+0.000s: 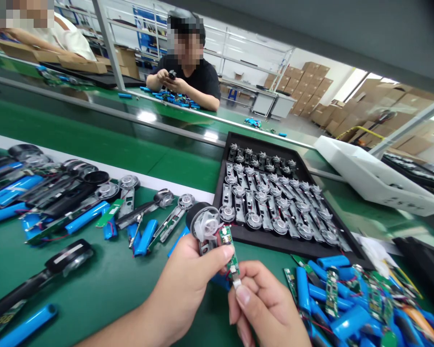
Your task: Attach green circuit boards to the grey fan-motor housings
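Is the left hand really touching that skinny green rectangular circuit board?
Touching. The head view shows it: the left hand has its thumb laid across the face of the skinny green rectangular circuit board.

One held board (233, 265), one white box (378, 176), two coworkers (197, 77), likely over twenty blue cells (350, 322).

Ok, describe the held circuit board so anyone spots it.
Start at the black tray on the green table. By its near left corner, the left hand holds a slim green circuit board. It's held, while nearby boards lie among blue batteries.
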Tool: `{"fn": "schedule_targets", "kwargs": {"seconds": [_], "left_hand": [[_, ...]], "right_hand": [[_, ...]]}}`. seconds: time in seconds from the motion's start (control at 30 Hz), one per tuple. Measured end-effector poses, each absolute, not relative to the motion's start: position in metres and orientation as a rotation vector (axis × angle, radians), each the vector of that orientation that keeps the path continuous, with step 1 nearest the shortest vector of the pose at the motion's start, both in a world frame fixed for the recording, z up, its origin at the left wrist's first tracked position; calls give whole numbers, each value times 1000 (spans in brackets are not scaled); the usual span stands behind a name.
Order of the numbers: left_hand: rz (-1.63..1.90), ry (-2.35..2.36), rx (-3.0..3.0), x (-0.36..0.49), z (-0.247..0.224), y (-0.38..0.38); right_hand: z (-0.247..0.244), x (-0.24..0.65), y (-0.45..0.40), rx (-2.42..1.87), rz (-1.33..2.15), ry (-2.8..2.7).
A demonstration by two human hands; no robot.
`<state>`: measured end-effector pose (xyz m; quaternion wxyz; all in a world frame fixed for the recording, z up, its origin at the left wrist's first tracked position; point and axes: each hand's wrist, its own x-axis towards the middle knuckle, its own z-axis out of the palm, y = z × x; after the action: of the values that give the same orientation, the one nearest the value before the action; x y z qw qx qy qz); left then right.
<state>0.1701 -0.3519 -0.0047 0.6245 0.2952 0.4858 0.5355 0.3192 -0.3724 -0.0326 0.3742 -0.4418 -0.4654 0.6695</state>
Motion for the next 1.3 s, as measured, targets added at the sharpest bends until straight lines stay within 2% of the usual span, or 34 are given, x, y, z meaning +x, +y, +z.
{"fn": "schedule_targets", "kwargs": {"seconds": [1.3], "left_hand": [[1217,1088,656,172,-7,-352]], "right_hand": [[-39,323,-372,-1101,1721,-1239]]}}
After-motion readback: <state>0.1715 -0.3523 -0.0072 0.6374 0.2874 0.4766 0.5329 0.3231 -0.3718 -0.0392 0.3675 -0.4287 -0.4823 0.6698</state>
